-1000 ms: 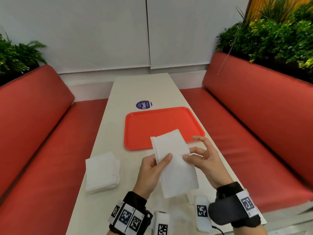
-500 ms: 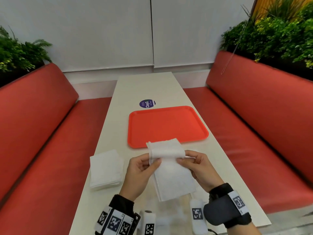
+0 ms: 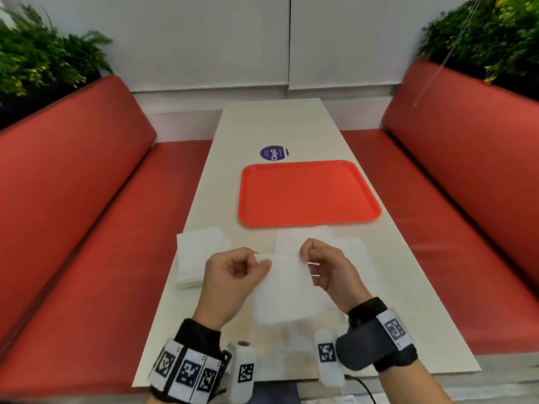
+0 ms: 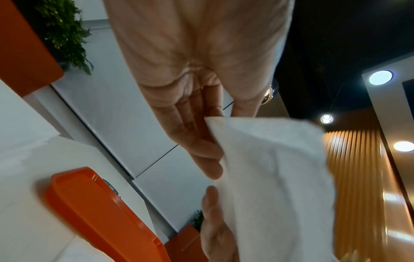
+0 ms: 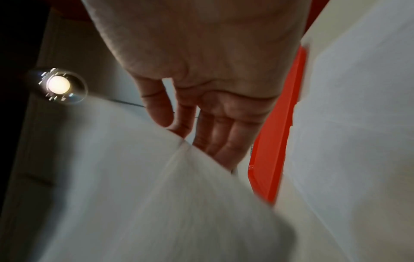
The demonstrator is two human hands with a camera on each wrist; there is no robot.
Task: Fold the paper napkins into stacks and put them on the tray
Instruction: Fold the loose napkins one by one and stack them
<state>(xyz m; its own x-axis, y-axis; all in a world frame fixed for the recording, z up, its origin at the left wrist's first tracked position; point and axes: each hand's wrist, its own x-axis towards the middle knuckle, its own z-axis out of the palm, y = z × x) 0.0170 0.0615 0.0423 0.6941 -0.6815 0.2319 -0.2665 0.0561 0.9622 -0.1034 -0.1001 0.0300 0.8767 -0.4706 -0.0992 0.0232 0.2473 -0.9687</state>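
A white paper napkin (image 3: 284, 290) hangs between my two hands above the near part of the table. My left hand (image 3: 233, 275) pinches its upper left corner, and my right hand (image 3: 323, 266) pinches its upper right corner. The left wrist view shows the napkin (image 4: 275, 177) against my fingers (image 4: 201, 141); the right wrist view shows the napkin (image 5: 156, 186) blurred under my fingers (image 5: 224, 134). The orange tray (image 3: 309, 193) lies just beyond my hands with nothing on it. A pile of white napkins (image 3: 198, 258) rests on the table to the left.
The narrow cream table (image 3: 274, 126) runs away from me between two red benches (image 3: 67, 199) (image 3: 466, 170). A round purple sticker (image 3: 274, 153) lies behind the tray. More white paper (image 3: 344, 243) lies flat under my right hand. Plants top both bench backs.
The napkin's far end has been folded toward me, so it now looks shorter. Both hands moved to its top edge and pinch the corners. The head view tilted down.
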